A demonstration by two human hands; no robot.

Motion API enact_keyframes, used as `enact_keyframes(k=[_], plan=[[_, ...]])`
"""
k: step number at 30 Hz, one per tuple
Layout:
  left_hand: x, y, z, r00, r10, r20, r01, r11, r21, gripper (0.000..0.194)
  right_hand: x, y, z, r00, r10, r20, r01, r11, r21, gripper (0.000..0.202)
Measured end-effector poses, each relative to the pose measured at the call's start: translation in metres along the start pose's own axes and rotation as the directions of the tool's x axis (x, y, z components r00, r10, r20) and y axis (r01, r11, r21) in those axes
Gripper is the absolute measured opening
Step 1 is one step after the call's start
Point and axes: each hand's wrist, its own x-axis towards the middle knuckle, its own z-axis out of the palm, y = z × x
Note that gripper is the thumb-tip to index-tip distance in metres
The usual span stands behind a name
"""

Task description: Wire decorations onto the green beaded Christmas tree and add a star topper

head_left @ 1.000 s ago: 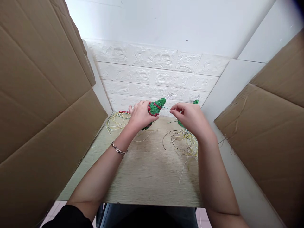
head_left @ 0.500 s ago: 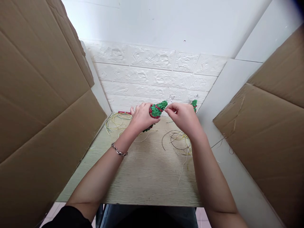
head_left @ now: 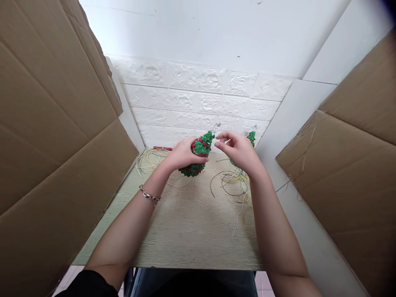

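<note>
My left hand [head_left: 182,153] is wrapped round a small green Christmas tree figurine [head_left: 201,148] trimmed with red garland. The figurine leans to the right, and a clear star [head_left: 217,128] tops it. Just right of its tip is my right hand [head_left: 237,149], thumb and forefinger a little apart. Nothing shows between those fingers. Behind that hand stands a second Christmas tree figurine [head_left: 252,136], mostly hidden, also with a clear star on top.
Tangled pale cords [head_left: 243,177] and a dark cord [head_left: 211,185] lie on the table [head_left: 194,227] near my right forearm. More cords [head_left: 147,160] and a red stick-like item [head_left: 162,148] lie at back left. Cardboard walls [head_left: 62,123] flank both sides; a white brick-patterned wall [head_left: 194,82] closes the back.
The figurine has tipped more upright and shifted slightly left in my left hand, so its lower tiers show. My right thumb and forefinger have parted from a pinch.
</note>
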Motion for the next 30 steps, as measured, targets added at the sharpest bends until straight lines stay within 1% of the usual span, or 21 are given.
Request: enact_keyframes(k=[2,4,6,8,10,12,14,15,16,18,20,21,23,25,27,30], plan=[[-0.002,-0.001,-0.007,0.984,0.089,0.154,-0.061,0.982,-0.178,0.047,0.001,0.002,-0.003,0.998,-0.03,0.049,0.024,0.991,0.129,0.031],[-0.004,-0.001,-0.01,0.947,0.156,0.28,-0.068,0.951,-0.302,0.048,0.001,0.002,-0.004,0.985,-0.089,0.145,0.051,0.968,0.247,0.036],[-0.005,0.0,-0.011,0.911,0.213,0.354,-0.075,0.928,-0.365,0.05,0.001,0.003,-0.004,0.951,-0.146,0.274,0.048,0.941,0.334,0.038],[-0.006,0.001,-0.009,0.869,0.282,0.407,-0.108,0.911,-0.399,0.054,0.0,0.004,-0.004,0.897,-0.203,0.394,0.025,0.91,0.413,0.044],[-0.006,0.003,-0.007,0.808,0.365,0.462,-0.153,0.887,-0.435,0.057,0.0,0.006,-0.004,0.83,-0.28,0.481,-0.004,0.861,0.508,0.053],[-0.006,0.005,-0.004,0.73,0.449,0.515,-0.185,0.855,-0.484,0.06,0.0,0.008,-0.005,0.754,-0.365,0.545,-0.035,0.807,0.589,0.061],[-0.007,0.008,-0.003,0.653,0.509,0.561,-0.173,0.821,-0.544,0.062,-0.001,0.006,-0.005,0.686,-0.42,0.595,-0.061,0.781,0.622,0.065],[-0.008,0.009,-0.002,0.616,0.528,0.584,-0.145,0.806,-0.574,0.063,-0.001,0.004,-0.005,0.669,-0.426,0.609,-0.072,0.778,0.624,0.066],[-0.008,0.011,-0.002,0.586,0.539,0.606,-0.104,0.791,-0.603,0.066,-0.003,0.001,-0.005,0.665,-0.419,0.618,-0.086,0.779,0.621,0.065],[-0.009,0.012,-0.003,0.547,0.546,0.635,-0.007,0.761,-0.649,0.073,-0.006,-0.006,-0.005,0.693,-0.374,0.616,-0.119,0.784,0.609,0.06],[-0.008,0.011,-0.005,0.534,0.53,0.659,0.068,0.75,-0.658,0.081,-0.009,-0.014,-0.006,0.742,-0.33,0.584,-0.119,0.793,0.598,0.054],[-0.008,0.009,-0.006,0.537,0.516,0.667,0.088,0.752,-0.653,0.083,-0.011,-0.018,-0.006,0.768,-0.318,0.556,-0.097,0.801,0.591,0.051],[-0.005,0.003,-0.009,0.57,0.483,0.665,0.095,0.765,-0.637,0.084,-0.014,-0.026,-0.007,0.823,-0.287,0.491,-0.041,0.83,0.556,0.045],[-0.003,-0.006,-0.013,0.629,0.455,0.63,0.081,0.768,-0.635,0.082,-0.017,-0.032,-0.007,0.876,-0.214,0.431,-0.028,0.871,0.49,0.039],[-0.001,-0.015,-0.015,0.688,0.439,0.578,0.056,0.762,-0.645,0.076,-0.018,-0.036,-0.006,0.924,-0.118,0.363,-0.046,0.91,0.413,0.035],[0.0,-0.024,-0.017,0.729,0.435,0.529,0.038,0.745,-0.666,0.068,-0.018,-0.037,0.0,0.98,-0.03,0.195,-0.027,0.959,0.283,0.032]])
